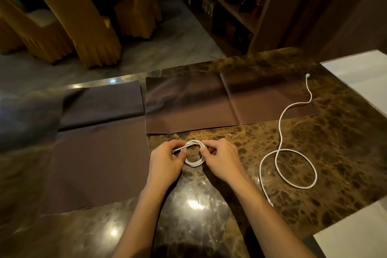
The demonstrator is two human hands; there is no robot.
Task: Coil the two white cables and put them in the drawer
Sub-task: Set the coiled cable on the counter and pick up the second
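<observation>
A small coil of white cable sits just above the brown marble counter, wound in several loops. My left hand pinches its left side and my right hand pinches its upper right side. One strand crosses the top of the coil between my fingers. A second white cable lies loose on the counter to the right, with one big loop near me and its plug end far back right. No drawer is in view.
Brown cloth mats cover the counter: one at the left, a folded one behind it, a glossy one at the back. Yellow-covered chairs and a dark shelf unit stand beyond the counter.
</observation>
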